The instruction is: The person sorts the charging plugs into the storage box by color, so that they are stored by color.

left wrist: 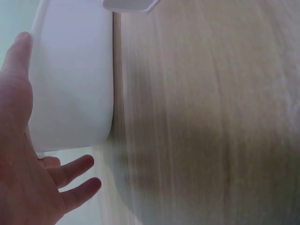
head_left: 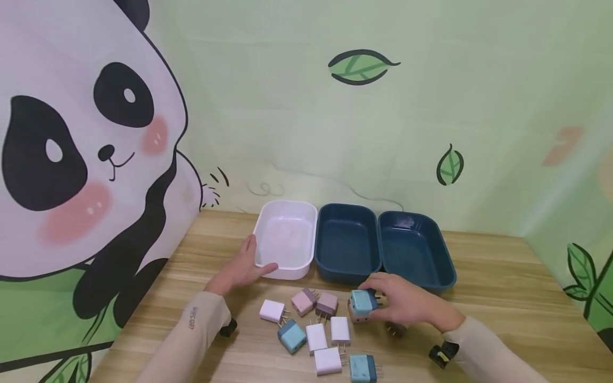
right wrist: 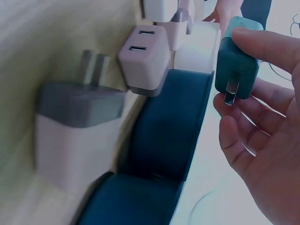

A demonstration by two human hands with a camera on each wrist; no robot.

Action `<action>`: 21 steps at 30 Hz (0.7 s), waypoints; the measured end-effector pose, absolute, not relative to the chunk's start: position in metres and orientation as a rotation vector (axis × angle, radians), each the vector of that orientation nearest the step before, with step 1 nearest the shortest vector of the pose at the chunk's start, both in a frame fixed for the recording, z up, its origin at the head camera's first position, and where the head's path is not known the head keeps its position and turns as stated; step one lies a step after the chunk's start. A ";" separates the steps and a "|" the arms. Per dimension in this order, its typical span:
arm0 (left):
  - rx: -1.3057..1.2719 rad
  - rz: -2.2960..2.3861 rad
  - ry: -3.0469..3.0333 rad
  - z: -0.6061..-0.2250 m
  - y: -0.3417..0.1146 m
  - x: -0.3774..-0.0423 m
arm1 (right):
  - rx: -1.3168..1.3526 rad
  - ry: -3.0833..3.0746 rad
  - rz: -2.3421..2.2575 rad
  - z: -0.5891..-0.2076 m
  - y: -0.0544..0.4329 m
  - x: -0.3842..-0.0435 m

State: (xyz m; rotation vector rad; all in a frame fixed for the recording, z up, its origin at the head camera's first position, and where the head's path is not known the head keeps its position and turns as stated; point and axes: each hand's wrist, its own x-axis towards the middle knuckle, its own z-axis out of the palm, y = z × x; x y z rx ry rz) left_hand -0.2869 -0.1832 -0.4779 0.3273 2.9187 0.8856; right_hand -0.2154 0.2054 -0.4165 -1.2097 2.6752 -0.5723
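My right hand [head_left: 404, 300] pinches a light-blue plug charger [head_left: 362, 302] with a darker blue end, raised over the table just in front of the dark blue bins. In the right wrist view, thumb and fingers grip this charger [right wrist: 238, 65] with its metal prongs showing. A pink charger [right wrist: 143, 56] stands close by, and another [right wrist: 77, 140] sits nearer that camera, partly hidden under my hand in the head view. At the white bin [head_left: 286, 273], my left hand [head_left: 239, 270] rests against the near left corner with fingers extended, as the left wrist view shows.
Beside the white bin stand a middle dark blue bin [head_left: 347, 275] and a right one [head_left: 447, 279]. On the wooden table [head_left: 498, 319] lie several white chargers [head_left: 328, 361], two pink ones [head_left: 304, 302] and two light-blue ones [head_left: 291, 336]. A printed backdrop [head_left: 287, 106] hangs behind.
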 end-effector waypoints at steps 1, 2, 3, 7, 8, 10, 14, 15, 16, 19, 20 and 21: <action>0.328 0.888 2.916 -0.478 -0.183 -0.287 | -1.220 2.676 -0.570 -0.415 0.203 -0.217; 0.326 0.886 2.915 -0.479 -0.183 -0.287 | -1.230 2.680 -0.565 -0.413 0.201 -0.218; 0.328 0.887 2.914 -0.479 -0.183 -0.287 | -1.240 2.686 -0.561 -0.412 0.199 -0.220; 0.319 0.881 2.923 -0.481 -0.183 -0.287 | -1.243 2.715 -0.542 -0.404 0.190 -0.227; 0.314 0.880 2.922 -0.481 -0.183 -0.287 | -1.234 2.721 -0.542 -0.403 0.187 -0.229; 0.309 0.879 2.920 -0.481 -0.183 -0.288 | -1.206 2.730 -0.544 -0.401 0.183 -0.233; 0.302 0.876 2.911 -0.480 -0.182 -0.288 | -1.185 2.740 -0.554 -0.398 0.174 -0.242; 0.305 0.869 2.914 -0.480 -0.182 -0.288 | -1.186 2.742 -0.552 -0.397 0.172 -0.244; 0.308 0.870 2.913 -0.480 -0.182 -0.288 | -1.191 2.745 -0.549 -0.397 0.170 -0.246; 0.319 0.874 2.914 -0.479 -0.182 -0.287 | -1.204 2.755 -0.541 -0.396 0.163 -0.251; 0.319 0.879 2.912 -0.479 -0.183 -0.287 | -1.205 2.757 -0.538 -0.396 0.161 -0.252; 0.319 0.882 2.910 -0.479 -0.183 -0.287 | -1.213 2.760 -0.531 -0.396 0.159 -0.254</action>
